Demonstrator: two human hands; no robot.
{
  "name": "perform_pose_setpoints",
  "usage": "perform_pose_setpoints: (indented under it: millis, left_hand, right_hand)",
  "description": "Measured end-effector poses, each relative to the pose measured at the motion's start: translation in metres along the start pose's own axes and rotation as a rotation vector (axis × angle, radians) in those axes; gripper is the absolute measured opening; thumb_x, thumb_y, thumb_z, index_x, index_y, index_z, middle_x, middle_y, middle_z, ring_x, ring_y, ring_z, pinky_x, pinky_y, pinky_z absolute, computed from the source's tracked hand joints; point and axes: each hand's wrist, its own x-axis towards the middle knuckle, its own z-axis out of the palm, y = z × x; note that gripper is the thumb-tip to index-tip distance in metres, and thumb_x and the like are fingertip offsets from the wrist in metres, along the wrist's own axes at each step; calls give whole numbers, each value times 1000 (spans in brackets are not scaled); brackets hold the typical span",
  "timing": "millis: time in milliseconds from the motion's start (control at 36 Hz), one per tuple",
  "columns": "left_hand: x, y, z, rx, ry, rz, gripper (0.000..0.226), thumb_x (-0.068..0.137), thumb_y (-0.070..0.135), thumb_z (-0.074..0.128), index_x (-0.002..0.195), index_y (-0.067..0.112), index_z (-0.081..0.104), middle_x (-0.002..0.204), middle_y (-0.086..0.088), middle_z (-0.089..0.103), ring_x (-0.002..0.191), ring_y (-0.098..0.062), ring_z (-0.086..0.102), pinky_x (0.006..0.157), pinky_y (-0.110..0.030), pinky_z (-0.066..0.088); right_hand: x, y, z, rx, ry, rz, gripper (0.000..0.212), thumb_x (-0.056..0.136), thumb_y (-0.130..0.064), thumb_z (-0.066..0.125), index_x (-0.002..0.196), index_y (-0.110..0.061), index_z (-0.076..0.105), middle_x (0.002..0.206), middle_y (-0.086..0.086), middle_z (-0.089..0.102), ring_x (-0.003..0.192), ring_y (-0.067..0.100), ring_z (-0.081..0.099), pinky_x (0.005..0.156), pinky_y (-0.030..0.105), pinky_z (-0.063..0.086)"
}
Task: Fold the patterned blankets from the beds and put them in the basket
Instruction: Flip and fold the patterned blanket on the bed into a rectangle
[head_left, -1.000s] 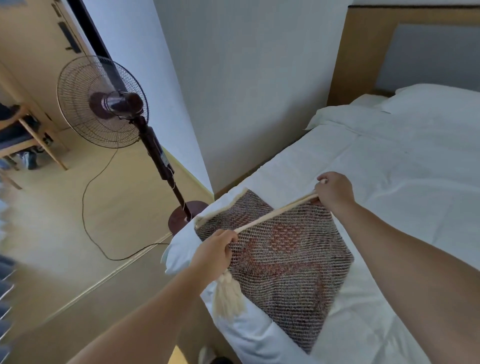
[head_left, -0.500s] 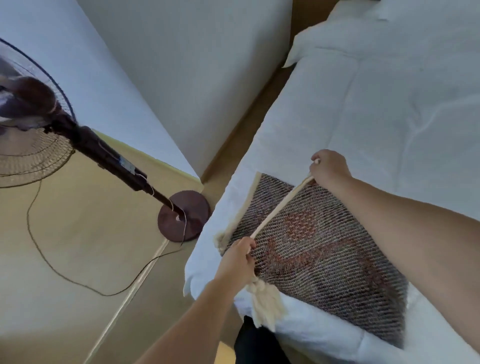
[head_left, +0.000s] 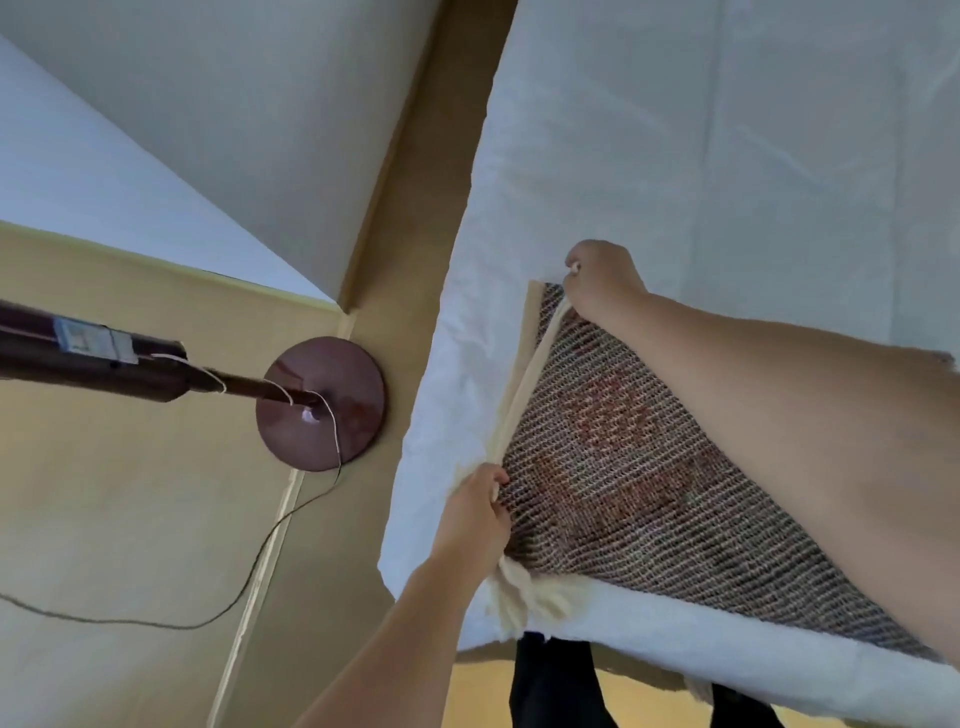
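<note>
A woven brown-and-red patterned blanket (head_left: 613, 467) with a cream border lies folded on the corner of the white bed (head_left: 727, 156). My left hand (head_left: 475, 514) grips the near end of its cream edge, where a cream tassel (head_left: 530, 597) hangs over the bed's side. My right hand (head_left: 605, 283) pinches the far end of the same edge. The edge between both hands lies low on the blanket, close to the left border. My right forearm hides part of the blanket. No basket is in view.
A dark red standing fan has its round base (head_left: 319, 402) and pole (head_left: 93, 356) on the wooden floor left of the bed, its cord (head_left: 249, 577) trailing across the floor. A white wall (head_left: 234, 104) rises behind. My dark-trousered legs (head_left: 550, 686) stand at the bed's foot.
Both hands have brought the blanket's cream edge leftward and down onto the layer beneath, near its left border. The camera has tilted down, so the fan head and headboard have left the view.
</note>
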Motion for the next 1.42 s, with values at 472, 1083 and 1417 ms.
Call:
perform_pose_setpoints:
  millis: [472, 1083, 1417]
  left_hand:
    - [36, 11, 39, 676, 365, 333, 58, 72, 18, 56, 129, 11, 52, 147, -17, 38, 139, -33, 19, 116, -43, 0]
    - [65, 95, 206, 845, 240, 334, 79, 86, 60, -4, 142, 6, -23, 149, -13, -28, 143, -31, -21, 116, -47, -14]
    - [47, 129, 276, 849, 210, 452, 71, 93, 49, 3, 147, 6, -12, 158, -15, -11, 145, -29, -14, 117, -47, -9]
  right_hand:
    - [-22, 58, 60, -431, -20, -406, 57, 102, -39, 23, 150, -8, 21, 157, 13, 19, 145, 27, 16, 119, 42, 12]
    - [-86, 366, -90, -727, 53, 35, 79, 95, -59, 8, 152, -5, -1, 161, 13, -5, 148, 26, -6, 120, 42, -5]
    - [-158, 397, -72, -522, 55, 21, 67, 100, -41, 17, 151, -1, -2, 160, 16, -4, 148, 27, -7, 120, 40, -5]
